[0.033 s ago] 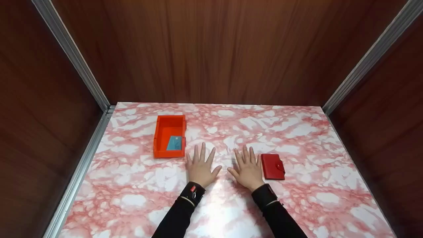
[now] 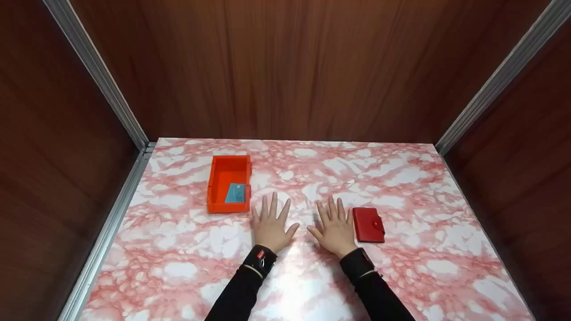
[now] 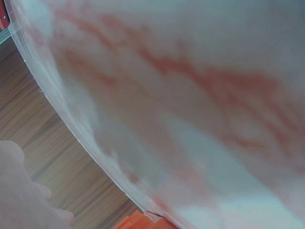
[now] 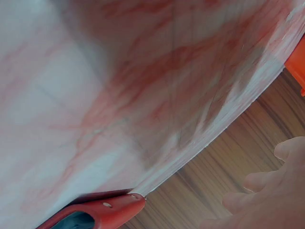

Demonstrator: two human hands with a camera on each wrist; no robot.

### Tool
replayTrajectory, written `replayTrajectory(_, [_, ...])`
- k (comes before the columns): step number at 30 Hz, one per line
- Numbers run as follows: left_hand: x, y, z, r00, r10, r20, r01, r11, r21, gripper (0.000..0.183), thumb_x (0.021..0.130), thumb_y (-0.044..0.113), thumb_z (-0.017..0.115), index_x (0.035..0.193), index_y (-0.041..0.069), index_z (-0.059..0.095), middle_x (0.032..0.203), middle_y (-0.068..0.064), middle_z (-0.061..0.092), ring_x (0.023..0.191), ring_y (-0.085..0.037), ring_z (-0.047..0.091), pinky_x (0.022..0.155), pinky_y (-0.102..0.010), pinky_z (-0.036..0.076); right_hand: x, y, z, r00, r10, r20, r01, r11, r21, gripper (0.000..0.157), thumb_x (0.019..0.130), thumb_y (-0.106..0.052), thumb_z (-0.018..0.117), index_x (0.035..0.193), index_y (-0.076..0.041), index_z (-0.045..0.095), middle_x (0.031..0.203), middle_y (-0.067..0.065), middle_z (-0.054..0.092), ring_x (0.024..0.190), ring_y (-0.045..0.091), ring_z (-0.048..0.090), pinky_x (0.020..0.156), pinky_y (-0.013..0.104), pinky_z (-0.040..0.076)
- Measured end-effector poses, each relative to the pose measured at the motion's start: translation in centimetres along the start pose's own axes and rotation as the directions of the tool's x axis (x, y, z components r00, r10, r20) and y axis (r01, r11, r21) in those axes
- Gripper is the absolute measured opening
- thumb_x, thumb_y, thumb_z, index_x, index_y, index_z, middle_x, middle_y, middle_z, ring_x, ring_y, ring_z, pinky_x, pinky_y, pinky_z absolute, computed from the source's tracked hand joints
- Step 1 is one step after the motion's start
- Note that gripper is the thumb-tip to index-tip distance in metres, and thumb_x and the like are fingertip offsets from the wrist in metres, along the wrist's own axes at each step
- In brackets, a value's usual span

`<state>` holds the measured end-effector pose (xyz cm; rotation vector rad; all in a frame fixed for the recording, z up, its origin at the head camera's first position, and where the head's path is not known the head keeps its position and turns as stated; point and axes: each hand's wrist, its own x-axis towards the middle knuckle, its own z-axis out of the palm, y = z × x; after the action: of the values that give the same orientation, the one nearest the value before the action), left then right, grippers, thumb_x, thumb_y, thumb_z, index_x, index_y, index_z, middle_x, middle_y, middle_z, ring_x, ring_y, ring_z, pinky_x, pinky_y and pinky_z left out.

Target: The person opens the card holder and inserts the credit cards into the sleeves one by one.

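Palm down on the table, my left hand (image 2: pixel 270 228) has its fingers spread and holds nothing. Just beyond it to the left is an orange plastic bin (image 2: pixel 228 208), with a teal card (image 2: pixel 236 193) inside near the front right corner. My right hand (image 2: pixel 337 230) lies the same way, fingers spread. Close to its right side is a small red wallet (image 2: pixel 367 225), closed by a snap strap on its right edge. In the right wrist view the wallet (image 4: pixel 116 210) shows edge-on at the bottom; the bin (image 3: pixel 143 222) peeks in at the bottom of the left wrist view.
The table (image 2: pixel 303 169) has a pink and white marbled top. A brown wood-grain panel (image 2: pixel 285 71) rises behind it, with similar panels at both sides. Grey metal rails (image 2: pixel 100 76) run along the corners.
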<state>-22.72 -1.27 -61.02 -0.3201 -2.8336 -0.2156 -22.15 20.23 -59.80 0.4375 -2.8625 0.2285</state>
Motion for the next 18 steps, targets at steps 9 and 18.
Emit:
replayTrajectory(9, [0.2, 0.4, -0.3, 1.0, -0.008, 0.02, 0.008, 1.0, -0.017, 0.075, 0.091, 0.072, 0.041, 0.154, 0.033, 0.034, 0.163, -0.011, 0.017, 0.148, -0.038, 0.013, 0.11, -0.068, 0.013, -0.5, 0.5, -0.2, 1.0, 0.021, 0.003, -0.021, 1.0, 0.014, 0.082, 0.091, -0.059, 0.057, 0.153, -0.01, 0.037, 0.159, 0.024, 0.022, 0.145, 0.047, 0.015, 0.109, 0.07, 0.012])
replayTrajectory(18, [0.6, 1.8, -0.3, 0.999, -0.014, 0.043, 0.018, 0.996, -0.085, 0.073, 0.093, 0.069, 0.041, 0.155, 0.031, 0.034, 0.164, -0.012, 0.015, 0.148, -0.039, 0.011, 0.111, -0.067, 0.012, -0.7, 1.6, -1.1, 0.997, 0.076, 0.013, -0.077, 0.996, 0.043, 0.081, 0.091, -0.058, 0.059, 0.154, -0.013, 0.035, 0.16, 0.023, 0.02, 0.146, 0.046, 0.014, 0.111, 0.067, 0.009])
